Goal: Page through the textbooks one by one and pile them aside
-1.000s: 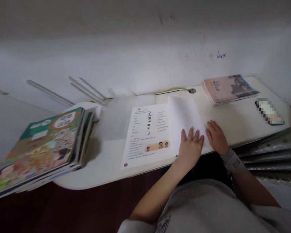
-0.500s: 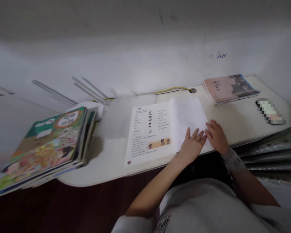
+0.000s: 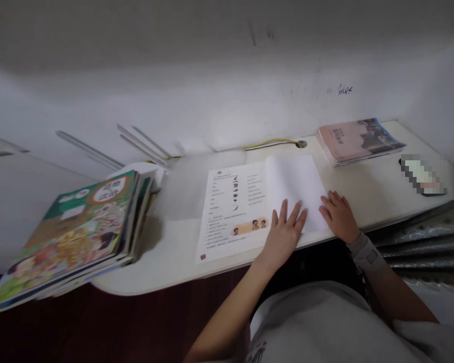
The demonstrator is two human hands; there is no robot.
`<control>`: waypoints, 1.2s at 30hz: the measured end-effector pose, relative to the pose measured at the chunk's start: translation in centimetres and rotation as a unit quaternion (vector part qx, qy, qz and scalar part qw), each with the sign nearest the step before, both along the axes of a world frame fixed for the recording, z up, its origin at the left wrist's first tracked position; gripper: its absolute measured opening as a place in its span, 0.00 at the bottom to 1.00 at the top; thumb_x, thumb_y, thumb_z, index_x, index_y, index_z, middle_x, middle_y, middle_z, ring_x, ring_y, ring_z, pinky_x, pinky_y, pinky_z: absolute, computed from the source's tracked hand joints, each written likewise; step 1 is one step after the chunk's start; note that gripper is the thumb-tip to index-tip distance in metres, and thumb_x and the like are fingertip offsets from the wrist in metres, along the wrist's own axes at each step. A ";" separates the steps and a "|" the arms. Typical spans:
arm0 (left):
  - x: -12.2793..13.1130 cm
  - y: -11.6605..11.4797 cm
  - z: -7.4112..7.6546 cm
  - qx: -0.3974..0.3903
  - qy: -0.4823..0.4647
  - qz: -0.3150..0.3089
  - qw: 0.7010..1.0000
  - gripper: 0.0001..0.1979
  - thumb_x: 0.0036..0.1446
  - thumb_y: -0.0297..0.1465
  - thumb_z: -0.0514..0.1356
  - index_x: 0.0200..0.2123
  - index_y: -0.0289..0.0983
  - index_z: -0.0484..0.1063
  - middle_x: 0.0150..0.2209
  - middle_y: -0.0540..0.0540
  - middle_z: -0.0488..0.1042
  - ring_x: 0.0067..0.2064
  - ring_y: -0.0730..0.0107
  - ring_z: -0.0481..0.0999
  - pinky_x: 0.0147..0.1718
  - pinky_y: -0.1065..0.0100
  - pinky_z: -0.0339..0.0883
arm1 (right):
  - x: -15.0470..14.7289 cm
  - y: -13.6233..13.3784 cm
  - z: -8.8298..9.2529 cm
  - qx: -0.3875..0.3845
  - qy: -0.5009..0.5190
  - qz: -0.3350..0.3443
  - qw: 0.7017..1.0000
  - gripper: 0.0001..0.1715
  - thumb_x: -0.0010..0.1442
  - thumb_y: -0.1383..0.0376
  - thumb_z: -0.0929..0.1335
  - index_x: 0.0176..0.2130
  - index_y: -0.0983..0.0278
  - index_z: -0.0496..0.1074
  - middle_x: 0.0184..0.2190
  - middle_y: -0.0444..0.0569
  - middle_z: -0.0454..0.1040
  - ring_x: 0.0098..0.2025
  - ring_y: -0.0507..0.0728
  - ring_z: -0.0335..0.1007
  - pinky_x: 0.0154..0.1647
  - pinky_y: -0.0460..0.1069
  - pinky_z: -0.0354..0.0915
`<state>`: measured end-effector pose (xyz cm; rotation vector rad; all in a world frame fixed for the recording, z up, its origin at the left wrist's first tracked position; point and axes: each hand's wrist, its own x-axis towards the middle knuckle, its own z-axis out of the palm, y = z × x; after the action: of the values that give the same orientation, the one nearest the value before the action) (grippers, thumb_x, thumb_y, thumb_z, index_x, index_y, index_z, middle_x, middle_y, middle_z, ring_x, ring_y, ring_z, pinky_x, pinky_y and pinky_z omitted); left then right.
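An open book (image 3: 227, 242) lies on the white desk (image 3: 144, 272), its left page printed with text and small pictures. Its right side is a blank white page (image 3: 293, 181). My left hand (image 3: 285, 232) rests flat near the fold, fingers spread over the lower part of the blank page and hiding some of it. At that page's lower right edge lies my right hand (image 3: 339, 217), palm down with fingers stretched out, partly on the desk. A grey band circles the right wrist. Neither hand holds anything.
A stack of colourful books (image 3: 75, 227) stands at the left. Books with a pink cover (image 3: 348, 143) lie at the back right, near a phone (image 3: 421, 174). A yellow cable (image 3: 268, 142) runs along the wall into a desk hole. Grey folded fabric (image 3: 431, 247) hangs at the right.
My left hand has slid left across the blank page toward the fold, away from my right hand. The right hand has stayed nearly in place. The view has shifted slightly.
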<state>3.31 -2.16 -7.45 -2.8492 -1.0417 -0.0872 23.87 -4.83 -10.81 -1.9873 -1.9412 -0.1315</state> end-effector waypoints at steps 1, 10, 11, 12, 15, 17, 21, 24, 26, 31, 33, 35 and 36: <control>0.3 -0.1 -0.1 0.003 0.006 -0.001 1.000 0.28 0.60 0.25 0.54 0.64 0.40 0.57 0.66 0.39 0.53 0.67 0.41 0.44 0.56 0.38 0.56 | 0.0 0.0 0.1 -0.001 -0.001 -0.002 1.000 0.24 0.67 0.59 0.58 0.55 0.68 0.69 0.59 0.63 0.65 0.62 0.67 0.58 0.59 0.61 0.54; 1.6 -0.4 -0.3 -0.002 0.023 0.000 1.000 0.26 0.62 0.28 0.51 0.64 0.39 0.56 0.66 0.40 0.53 0.67 0.42 0.48 0.55 0.34 0.55 | -0.5 -0.4 0.3 -0.011 -0.037 0.003 0.999 0.26 0.66 0.57 0.58 0.56 0.68 0.68 0.59 0.66 0.63 0.62 0.68 0.56 0.59 0.61 0.53; 1.8 -0.4 -0.5 -0.004 0.023 -0.001 1.000 0.25 0.63 0.28 0.50 0.64 0.38 0.56 0.66 0.40 0.53 0.67 0.42 0.48 0.55 0.33 0.55 | -0.5 -0.4 0.3 -0.014 -0.041 0.004 0.999 0.26 0.66 0.56 0.58 0.56 0.68 0.68 0.59 0.66 0.63 0.62 0.68 0.56 0.59 0.61 0.53; 2.0 -0.4 -0.6 -0.007 0.023 -0.003 1.000 0.25 0.63 0.28 0.49 0.64 0.38 0.56 0.66 0.40 0.53 0.67 0.42 0.48 0.55 0.33 0.55 | -0.5 -0.4 0.3 -0.016 -0.044 0.005 0.999 0.26 0.66 0.56 0.58 0.56 0.68 0.67 0.59 0.66 0.63 0.62 0.68 0.56 0.59 0.61 0.53; 2.5 -0.6 -0.9 -0.016 0.015 -0.008 1.000 0.25 0.64 0.27 0.48 0.64 0.38 0.54 0.67 0.39 0.52 0.67 0.44 0.45 0.55 0.33 0.53 | -0.5 -0.5 0.3 -0.020 -0.051 0.003 0.998 0.27 0.66 0.56 0.58 0.56 0.69 0.67 0.60 0.66 0.63 0.62 0.68 0.56 0.59 0.61 0.53; 2.5 -0.5 -0.8 -0.032 -0.001 -0.020 0.999 0.25 0.65 0.31 0.49 0.65 0.38 0.54 0.67 0.39 0.51 0.68 0.45 0.44 0.56 0.32 0.51 | -0.5 -0.6 0.5 -0.023 -0.056 0.002 0.998 0.26 0.66 0.57 0.58 0.56 0.69 0.67 0.60 0.67 0.62 0.62 0.68 0.56 0.59 0.62 0.53; -0.1 0.9 0.2 -0.082 -0.077 -0.064 0.992 0.30 0.65 0.43 0.47 0.66 0.39 0.49 0.67 0.40 0.51 0.68 0.54 0.46 0.61 0.43 0.49 | -0.4 -0.4 0.9 -0.022 -0.056 0.010 0.998 0.26 0.66 0.57 0.59 0.58 0.68 0.65 0.61 0.66 0.61 0.63 0.69 0.56 0.59 0.65 0.52; -4.9 3.1 0.3 -0.044 -0.163 0.095 0.981 0.26 0.66 0.38 0.45 0.65 0.39 0.51 0.66 0.37 0.53 0.68 0.56 0.46 0.62 0.45 0.46 | -0.3 0.2 1.4 -0.013 -0.050 0.063 0.997 0.27 0.66 0.56 0.58 0.59 0.65 0.64 0.64 0.62 0.58 0.64 0.68 0.52 0.59 0.65 0.53; -8.8 4.6 -0.1 -0.013 -0.203 0.251 0.947 0.26 0.66 0.37 0.45 0.63 0.33 0.55 0.65 0.31 0.54 0.68 0.49 0.47 0.60 0.40 0.46 | -0.3 0.7 1.7 -0.015 -0.048 0.122 0.991 0.27 0.66 0.55 0.58 0.60 0.63 0.64 0.64 0.58 0.58 0.65 0.67 0.51 0.60 0.65 0.51; -15.7 6.6 -1.6 -0.095 -0.297 0.382 0.870 0.29 0.65 0.40 0.43 0.63 0.28 0.54 0.61 0.28 0.62 0.62 0.53 0.62 0.58 0.52 0.58 | -0.1 1.5 1.6 -0.022 -0.051 0.181 0.982 0.25 0.67 0.56 0.57 0.57 0.64 0.66 0.58 0.56 0.67 0.63 0.66 0.55 0.60 0.65 0.50; -16.6 6.6 -1.9 -0.110 -0.331 0.380 0.857 0.29 0.66 0.41 0.42 0.63 0.29 0.54 0.59 0.30 0.64 0.59 0.55 0.66 0.56 0.55 0.60 | -0.1 1.7 1.5 -0.016 -0.056 0.182 0.982 0.25 0.67 0.56 0.57 0.56 0.65 0.67 0.57 0.57 0.68 0.63 0.66 0.56 0.59 0.64 0.51; -16.7 6.6 -2.2 -0.110 -0.339 0.381 0.853 0.29 0.65 0.41 0.42 0.64 0.30 0.52 0.59 0.31 0.65 0.58 0.54 0.68 0.55 0.54 0.62 | -0.3 2.0 1.5 -0.007 -0.064 0.188 0.980 0.26 0.67 0.55 0.57 0.56 0.66 0.67 0.57 0.58 0.69 0.63 0.66 0.56 0.59 0.64 0.50; -16.7 6.6 -2.3 -0.111 -0.335 0.381 0.854 0.30 0.65 0.41 0.42 0.65 0.30 0.50 0.58 0.31 0.66 0.58 0.54 0.68 0.54 0.54 0.62 | -0.5 2.1 1.5 -0.004 -0.069 0.194 0.979 0.27 0.67 0.54 0.57 0.56 0.67 0.67 0.56 0.59 0.69 0.63 0.66 0.56 0.59 0.64 0.50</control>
<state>-13.42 4.46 -9.71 -2.3438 -2.3590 -0.9855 23.38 -2.72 -9.28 -1.6014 -2.3792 -0.1654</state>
